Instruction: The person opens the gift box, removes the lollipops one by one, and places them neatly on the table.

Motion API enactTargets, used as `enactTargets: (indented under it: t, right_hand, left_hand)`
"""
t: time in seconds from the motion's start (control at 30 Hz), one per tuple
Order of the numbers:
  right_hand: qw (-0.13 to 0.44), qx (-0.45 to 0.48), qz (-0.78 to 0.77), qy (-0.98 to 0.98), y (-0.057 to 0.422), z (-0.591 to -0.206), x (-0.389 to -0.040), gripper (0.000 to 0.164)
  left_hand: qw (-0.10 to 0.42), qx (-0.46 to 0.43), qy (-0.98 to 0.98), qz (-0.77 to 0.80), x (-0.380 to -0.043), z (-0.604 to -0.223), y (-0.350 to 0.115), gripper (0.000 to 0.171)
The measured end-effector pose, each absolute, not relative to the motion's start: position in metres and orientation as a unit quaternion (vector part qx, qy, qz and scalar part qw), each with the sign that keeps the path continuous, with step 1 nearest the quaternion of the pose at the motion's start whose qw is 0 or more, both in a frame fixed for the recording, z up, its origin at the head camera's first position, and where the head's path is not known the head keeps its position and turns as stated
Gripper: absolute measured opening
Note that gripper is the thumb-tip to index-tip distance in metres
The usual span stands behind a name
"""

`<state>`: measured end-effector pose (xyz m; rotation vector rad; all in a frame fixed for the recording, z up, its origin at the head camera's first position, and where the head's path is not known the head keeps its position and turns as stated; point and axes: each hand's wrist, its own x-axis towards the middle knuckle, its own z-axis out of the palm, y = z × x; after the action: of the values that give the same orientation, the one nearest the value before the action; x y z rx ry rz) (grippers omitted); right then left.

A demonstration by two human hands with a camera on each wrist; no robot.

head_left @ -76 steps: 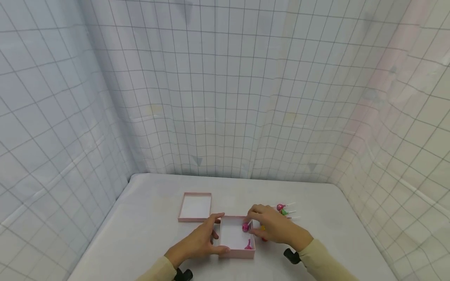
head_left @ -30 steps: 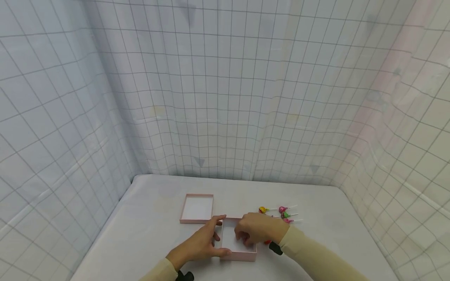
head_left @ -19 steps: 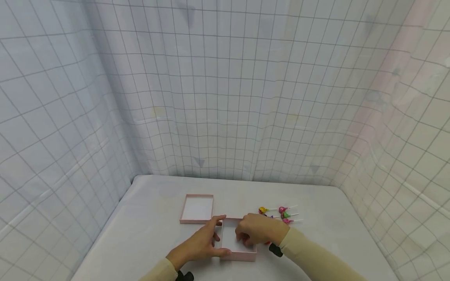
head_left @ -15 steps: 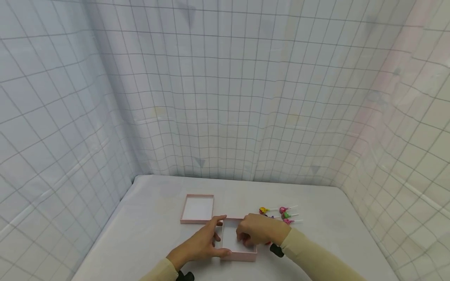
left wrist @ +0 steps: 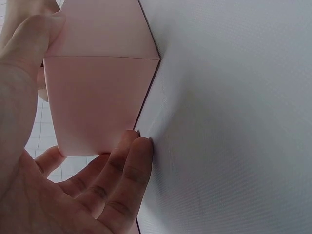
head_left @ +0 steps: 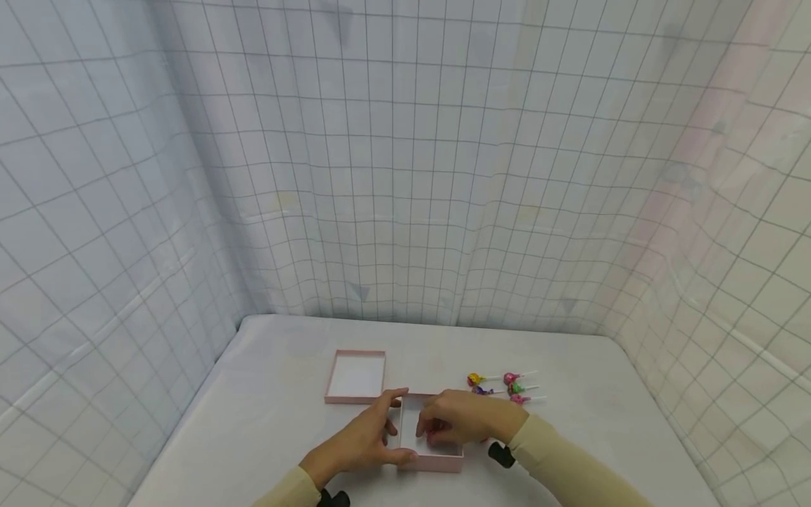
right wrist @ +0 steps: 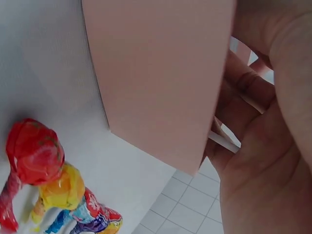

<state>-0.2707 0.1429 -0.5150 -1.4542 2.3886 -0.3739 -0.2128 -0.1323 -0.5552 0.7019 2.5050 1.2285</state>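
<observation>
A pink box [head_left: 438, 464] with a white inside stands near the table's front. My left hand [head_left: 361, 436] grips its left side, thumb on the front wall and fingers behind; in the left wrist view the fingertips press the pink wall close to the table. My right hand [head_left: 472, 417] reaches over the right wall, fingers curled down inside the box around a lollipop. Its white stick [right wrist: 224, 141] shows between palm and wall in the right wrist view; the candy is mostly hidden by the fingers.
The shallow pink lid [head_left: 356, 377] lies behind and left of the box. Several lollipops [head_left: 514, 388] lie at the right, including a yellow one [head_left: 474, 379]. A red lollipop [right wrist: 35, 152] lies near the box's right wall. White gridded curtains surround the table.
My right hand has moved from the box's back right to its front interior. In the last half second its fingers have shifted slightly left. The left hand keeps its hold on the box.
</observation>
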Motion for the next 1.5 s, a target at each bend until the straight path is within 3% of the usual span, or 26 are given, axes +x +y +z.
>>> enactTargets:
  t: [0.53, 1.0, 1.5]
  right_hand:
    - [0.13, -0.488, -0.217, 0.835, 0.15, -0.522, -0.273, 0.019]
    - [0.04, -0.49, -0.279, 0.825, 0.171, -0.518, -0.271, 0.017]
    - [0.002, -0.458, -0.326, 0.827, 0.206, -0.517, -0.274, 0.021]
  left_hand:
    - [0.126, 0.251, 0.863, 0.42, -0.215, -0.557, -0.13, 0.113]
    - [0.131, 0.244, 0.864, 0.421, -0.214, -0.556, -0.13, 0.114]
    - [0.136, 0.229, 0.867, 0.42, -0.216, -0.559, -0.131, 0.115]
